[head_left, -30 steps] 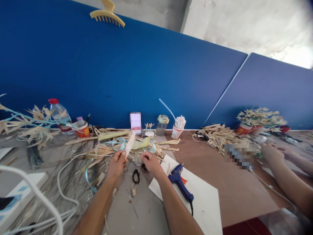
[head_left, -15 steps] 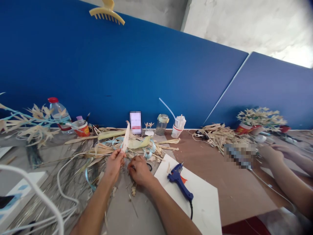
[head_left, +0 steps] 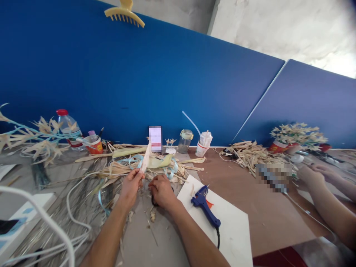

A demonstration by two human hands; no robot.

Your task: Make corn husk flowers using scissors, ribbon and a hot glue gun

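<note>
Upright between the fingertips of my left hand point(head_left: 132, 187) is a pale strip of dried corn husk point(head_left: 145, 159), pinched at its lower end. Close by on the right, my right hand point(head_left: 161, 191) has its fingers curled round black-handled scissors point(head_left: 154, 201); their dark loops show at the palm, and the blades are hidden. Behind both hands lies a heap of dried corn husks point(head_left: 125, 152) with light blue ribbon point(head_left: 171, 171) among them. A blue glue gun point(head_left: 205, 205) rests on a white board point(head_left: 232, 230) right of my right forearm.
White cables point(head_left: 72, 211) and a power strip point(head_left: 27, 218) occupy the left side. Along the blue partition point(head_left: 167, 81) stand a bottle point(head_left: 69, 128), a phone point(head_left: 155, 139), a jar point(head_left: 185, 141) and a paper cup point(head_left: 202, 148). Another person's hands point(head_left: 311, 176) are at the right.
My right hand has turned slightly, and a dark loop now shows beneath its fingers. My left hand still holds the husk strip, which has shifted slightly to the right in view.
</note>
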